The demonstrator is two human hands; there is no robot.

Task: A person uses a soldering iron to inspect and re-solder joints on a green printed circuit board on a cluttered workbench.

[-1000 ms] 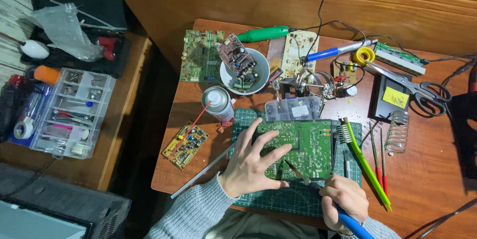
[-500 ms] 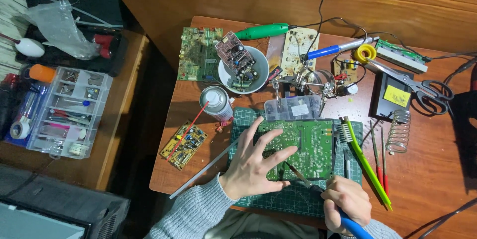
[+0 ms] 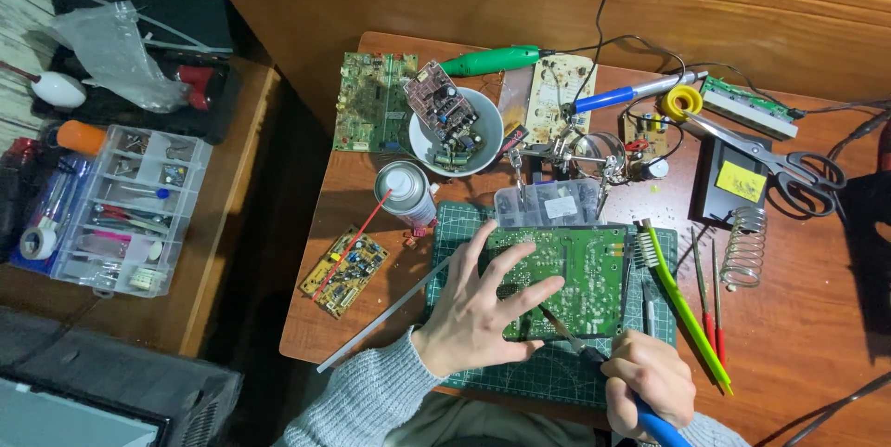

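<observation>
A green circuit board (image 3: 580,271) lies solder side up on a green cutting mat (image 3: 543,377) at the front of the wooden table. My left hand (image 3: 481,308) rests flat on the board's left part, fingers spread, pinning it down. My right hand (image 3: 650,382) grips a blue-handled soldering iron (image 3: 594,359), and its tip touches the board's lower edge just right of my left fingers.
A clear parts box (image 3: 548,203), a spray can (image 3: 405,192), a white bowl (image 3: 429,150) of boards, a helping-hand stand (image 3: 580,150), scissors (image 3: 789,164), a spring iron holder (image 3: 744,247), a green brush (image 3: 682,303) and a small yellow board (image 3: 343,271) crowd the table. A compartment organiser (image 3: 116,210) sits on the left bench.
The view has shifted slightly. My left hand has stayed spread on the board and my right hand has kept the iron at the board's lower edge.
</observation>
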